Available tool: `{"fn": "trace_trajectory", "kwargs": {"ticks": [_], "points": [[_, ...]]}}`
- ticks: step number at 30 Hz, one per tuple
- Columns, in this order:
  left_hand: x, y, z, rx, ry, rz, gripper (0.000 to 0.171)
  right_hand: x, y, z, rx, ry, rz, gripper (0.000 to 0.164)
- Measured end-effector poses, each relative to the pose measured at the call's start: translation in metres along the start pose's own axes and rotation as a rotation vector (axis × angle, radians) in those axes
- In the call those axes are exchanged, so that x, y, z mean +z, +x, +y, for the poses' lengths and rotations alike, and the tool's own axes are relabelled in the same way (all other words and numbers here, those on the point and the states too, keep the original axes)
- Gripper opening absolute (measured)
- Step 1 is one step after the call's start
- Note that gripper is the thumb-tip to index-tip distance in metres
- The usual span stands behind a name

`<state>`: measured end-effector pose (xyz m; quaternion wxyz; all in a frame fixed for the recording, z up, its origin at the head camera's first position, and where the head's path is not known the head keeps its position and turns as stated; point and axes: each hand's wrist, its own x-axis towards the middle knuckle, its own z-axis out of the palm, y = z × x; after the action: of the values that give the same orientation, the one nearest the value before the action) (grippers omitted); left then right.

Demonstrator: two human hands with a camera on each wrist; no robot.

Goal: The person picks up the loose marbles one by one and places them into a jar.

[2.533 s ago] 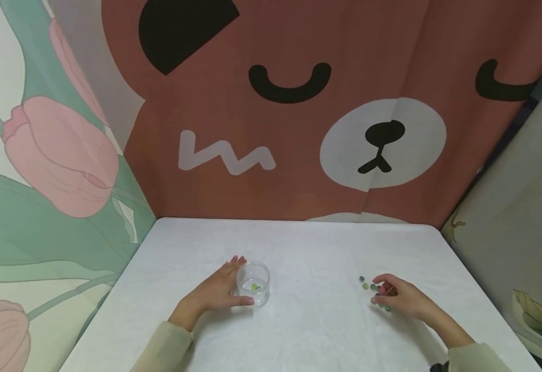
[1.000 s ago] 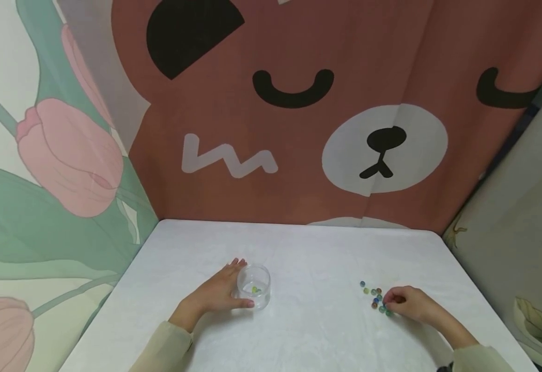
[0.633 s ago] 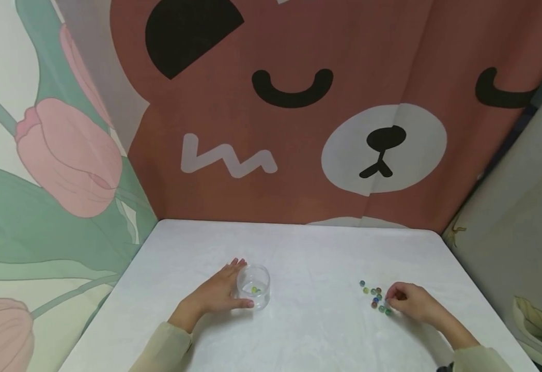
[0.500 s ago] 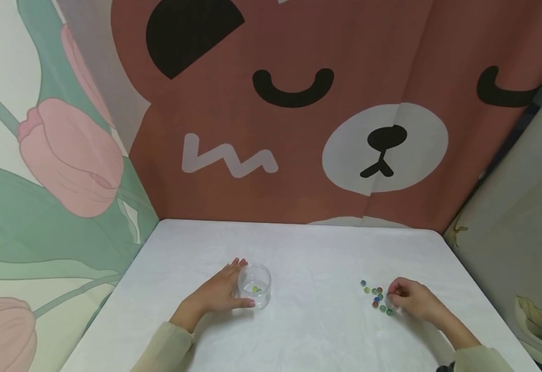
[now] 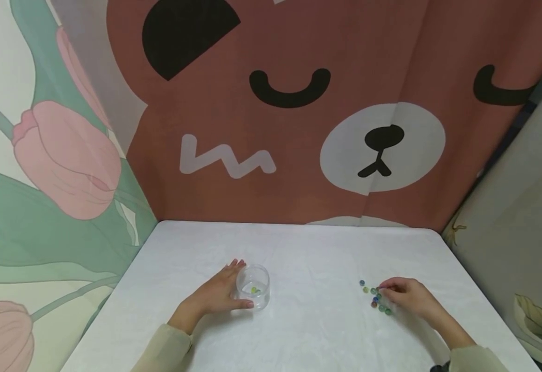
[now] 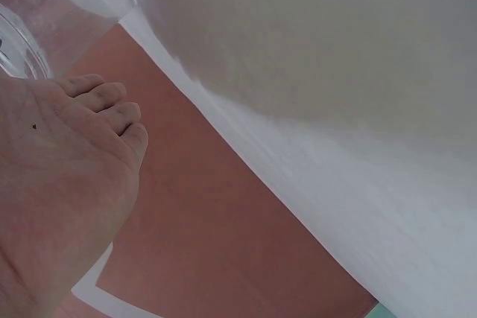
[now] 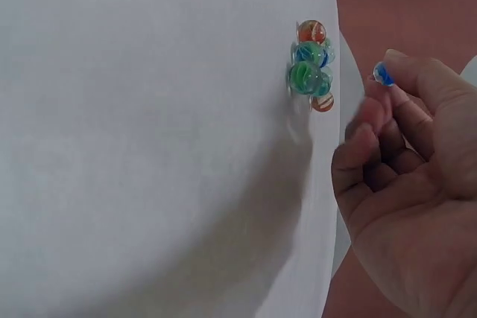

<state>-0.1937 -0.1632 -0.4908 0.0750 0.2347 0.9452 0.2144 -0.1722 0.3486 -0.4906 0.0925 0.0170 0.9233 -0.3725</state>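
A clear round jar (image 5: 262,298) stands left of centre on the white table, with a few yellow and green marbles (image 5: 254,290) at its bottom. My left hand (image 5: 217,292) lies along its left side, thumb in front and straight fingers reaching behind. The left wrist view shows the palm (image 6: 67,161) beside the jar wall. My right hand (image 5: 407,298) pinches a blue marble (image 7: 383,74) between thumb and index finger, its other fingers curled. It hovers right over a loose group of marbles (image 5: 382,308), green, blue and orange, partly covering some in the head view.
A white cloth covers the table (image 5: 308,330). A brown curtain with a bear face (image 5: 294,139) hangs behind its far edge. A tulip-patterned cloth (image 5: 71,160) stands on the left, a pale patterned one (image 5: 517,217) on the right.
My right hand has lifted from the right edge of the marble group with the blue marble, its fingertips shifting left over the group. The left hand and jar have stayed put.
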Motion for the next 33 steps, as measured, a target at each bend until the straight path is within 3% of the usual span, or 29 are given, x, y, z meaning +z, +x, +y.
{"fn": "trace_trajectory", "kwargs": {"ticks": [7,13,18,33], "points": [[0.002,-0.003,-0.001,-0.008,-0.022,0.002,0.112,0.010,-0.003,-0.006,-0.111,0.070,0.008,0.027],[0.005,-0.005,-0.002,0.000,-0.015,0.012,0.111,0.023,-0.001,-0.016,-0.156,0.136,-0.002,0.030],[0.002,-0.003,-0.001,-0.002,-0.011,0.011,0.112,0.029,0.002,-0.028,-0.312,0.182,-0.014,0.027],[-0.001,-0.003,0.002,0.022,-0.011,0.018,0.112,0.058,0.012,-0.059,-0.464,0.148,0.048,0.013]]}}
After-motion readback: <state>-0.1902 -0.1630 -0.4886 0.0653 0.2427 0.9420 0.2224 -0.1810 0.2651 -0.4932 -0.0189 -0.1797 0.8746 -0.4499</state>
